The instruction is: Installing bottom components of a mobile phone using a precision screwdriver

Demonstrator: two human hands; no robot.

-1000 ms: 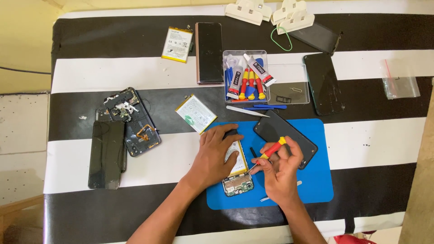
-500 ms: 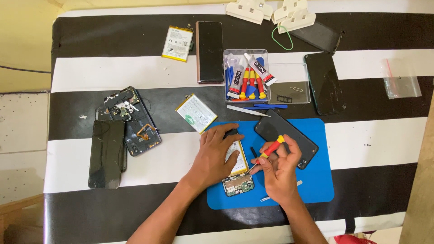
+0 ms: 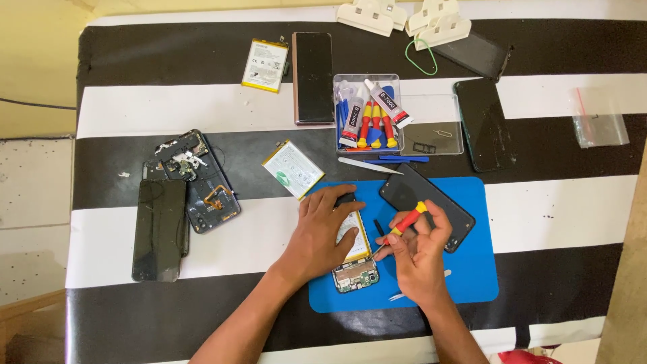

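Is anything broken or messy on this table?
Yes. The phone under the left hand has its back off, so its circuit board shows. The right hand holds a screwdriver to it. Another opened phone lies crooked at the left, and a loose battery lies askew beside the blue mat.

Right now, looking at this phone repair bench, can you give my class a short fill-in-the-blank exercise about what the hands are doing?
1. The right hand holds a red and yellow ____.
2. The left hand presses down on the opened ____, which lies on the mat.
3. The mat under both hands is ____ in colour.
4. The glue tubes lie in a clear ____.

Missing words: screwdriver; phone; blue; box
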